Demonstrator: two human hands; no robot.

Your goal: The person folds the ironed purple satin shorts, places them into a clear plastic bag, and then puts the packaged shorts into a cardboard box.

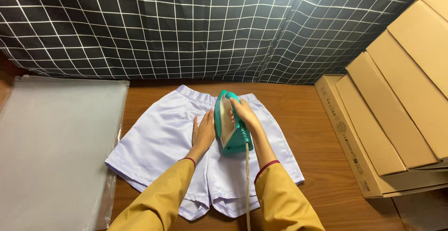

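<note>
An iron (232, 127) is being gripped by the right hand (243, 113), whose fingers are closed around its handle, and it is being held soleplate-down on a pair of pale shorts (163, 142) spread flat on the wooden table (317, 165). Just left of that grip, the left hand (203, 132) is being pressed open and flat on the fabric, fingers together and holding nothing, seemingly so that the cloth is kept smooth and still beside the iron. The iron is being kept near the waistband, over the middle of the shorts, with its cord (247, 189) trailing back toward the person between the two yellow sleeves (163, 198). Well to the left of the grip, a stack of clear plastic bags (56, 142) is lying on the table; well to its right, flat cardboard boxes (387, 119) are leaning in a row. Beyond the grip, a black grid-patterned cloth (186, 25) is hanging as a backdrop.
</note>
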